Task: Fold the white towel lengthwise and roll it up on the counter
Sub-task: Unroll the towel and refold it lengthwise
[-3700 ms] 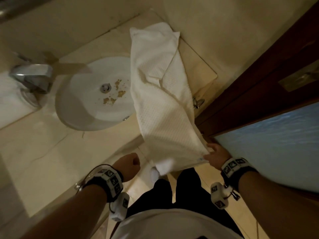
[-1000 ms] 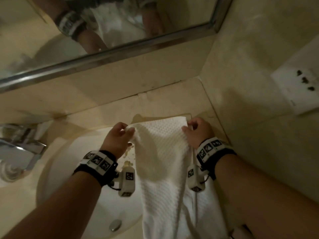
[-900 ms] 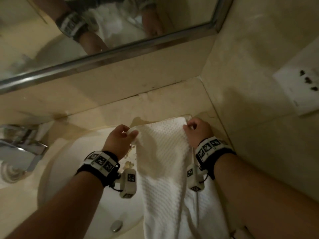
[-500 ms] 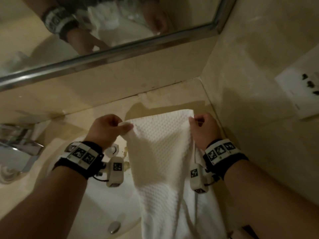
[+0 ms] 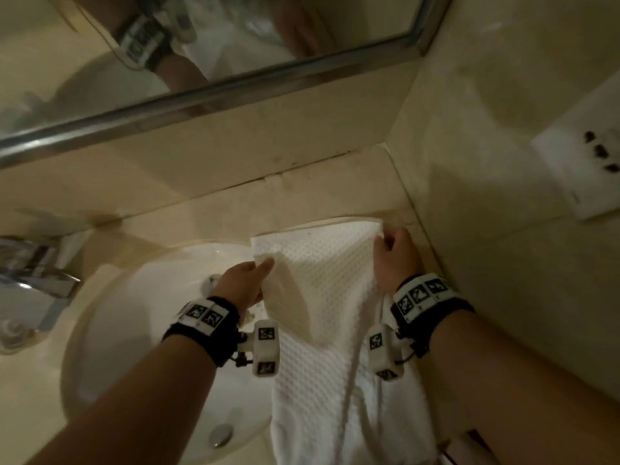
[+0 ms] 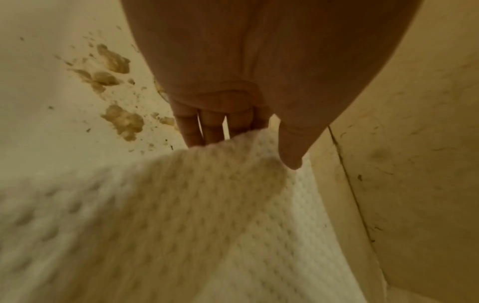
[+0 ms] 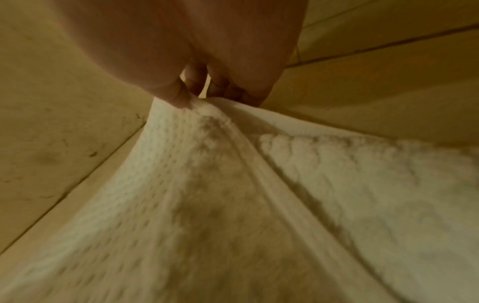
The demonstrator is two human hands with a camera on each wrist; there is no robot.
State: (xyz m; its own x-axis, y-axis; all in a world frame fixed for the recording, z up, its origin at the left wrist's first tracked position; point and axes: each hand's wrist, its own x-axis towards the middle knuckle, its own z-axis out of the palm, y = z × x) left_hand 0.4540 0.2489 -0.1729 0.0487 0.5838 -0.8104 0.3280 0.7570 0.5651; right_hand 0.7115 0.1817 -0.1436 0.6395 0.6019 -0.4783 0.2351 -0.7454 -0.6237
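Observation:
The white waffle-weave towel [image 5: 322, 297] lies lengthwise on the beige counter [image 5: 335, 193], folded in a narrow strip between the sink and the right wall. My left hand [image 5: 246, 280] pinches the towel's left edge a little below its far left corner, thumb on top [image 6: 290, 147] and fingers underneath. My right hand [image 5: 392, 253] pinches the far right corner [image 7: 197, 106] near the wall. The towel [image 6: 181, 215] sags between both hands and runs back toward me over the counter's front.
A white basin [image 5: 134, 330] with brown crumbs [image 6: 122, 121] sits left of the towel, with a chrome tap [image 5: 37, 280] at far left. A mirror [image 5: 201, 45] runs along the back wall. A wall socket [image 5: 590, 156] is on the right wall.
Both hands have carried the towel's far end toward the back wall and to the right, spreading it flatter. The left hand now grips lower on the left edge, with the corner free beyond it.

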